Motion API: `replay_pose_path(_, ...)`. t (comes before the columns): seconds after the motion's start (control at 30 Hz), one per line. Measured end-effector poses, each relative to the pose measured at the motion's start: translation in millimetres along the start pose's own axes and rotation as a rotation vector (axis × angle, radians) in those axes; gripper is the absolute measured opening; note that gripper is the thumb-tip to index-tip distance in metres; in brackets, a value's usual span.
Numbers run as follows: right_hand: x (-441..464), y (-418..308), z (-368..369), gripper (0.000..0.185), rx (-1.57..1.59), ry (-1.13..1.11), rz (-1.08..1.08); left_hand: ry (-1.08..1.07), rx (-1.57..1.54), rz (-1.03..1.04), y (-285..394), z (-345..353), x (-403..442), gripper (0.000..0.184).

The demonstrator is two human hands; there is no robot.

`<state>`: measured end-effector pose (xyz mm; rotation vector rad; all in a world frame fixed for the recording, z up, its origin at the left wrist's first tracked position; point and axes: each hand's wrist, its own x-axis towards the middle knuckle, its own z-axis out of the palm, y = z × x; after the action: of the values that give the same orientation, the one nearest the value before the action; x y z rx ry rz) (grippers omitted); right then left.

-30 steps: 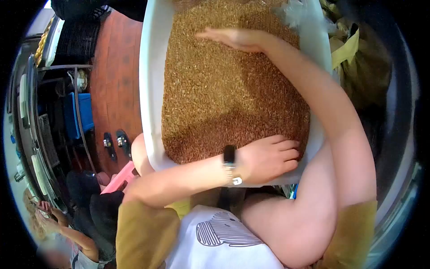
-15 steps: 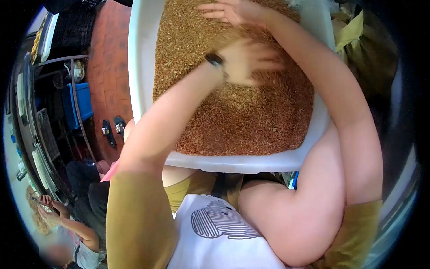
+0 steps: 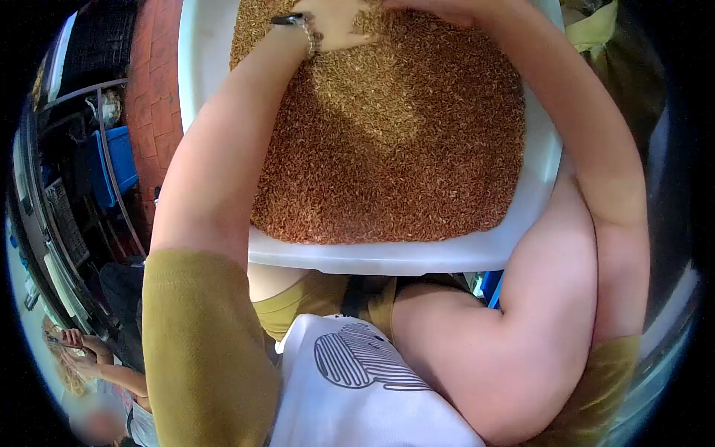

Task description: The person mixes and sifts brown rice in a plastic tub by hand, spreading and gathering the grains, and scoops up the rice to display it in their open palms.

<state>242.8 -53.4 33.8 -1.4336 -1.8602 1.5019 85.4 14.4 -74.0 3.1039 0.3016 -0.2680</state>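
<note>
A wide white plastic tub [image 3: 417, 262] holds a thick layer of reddish-brown grain [image 3: 387, 179], with a paler yellowish patch near its middle. My left hand [image 3: 339, 22], wearing a dark band and a beaded bracelet at the wrist, lies low on the grain at the far side. Its fingers are outstretched, some partly covered by grain and cut by the top edge. Close by on the right, my right hand [image 3: 439, 9] reaches in over the grain with its fingers extended leftward; the upper part is out of view. Neither hand is closed around an object.
The tub stands just in front of my legs. On the left are a red tiled floor [image 3: 154, 97], a metal rack [image 3: 123, 171] and a blue bin [image 3: 115, 164]. Another person [image 3: 123, 380] sits at the lower left with hands raised around a small object.
My left hand has swept away from me and leftward across the grain. The right hand has moved to the right and partly out at the top. The view has shifted slightly.
</note>
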Motion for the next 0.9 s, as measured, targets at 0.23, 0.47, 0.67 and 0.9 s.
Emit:
replay_pose_path(0.23, -56, -61, 93, 0.026, -0.653, -0.638, -0.159, 0.066, 0.108, -0.065, -30, 24, 13, 0.057)
replay_pose_path(0.47, -63, 7, 210, 0.034, -0.445, -0.032, -0.962, -0.281, 0.157, -0.094, -8, -18, 15, 0.047)
replay_pose_path(0.67, -45, 19, 207, 0.031, -0.3, 0.021, -1.014, -0.271, 0.043, -0.172, -4, -13, 17, 0.046)
replay_pose_path(0.9, -43, 23, 206, 0.031, -0.398, 0.025, -0.995, 0.338, -0.294, -0.392, 2, 29, 18, 0.05)
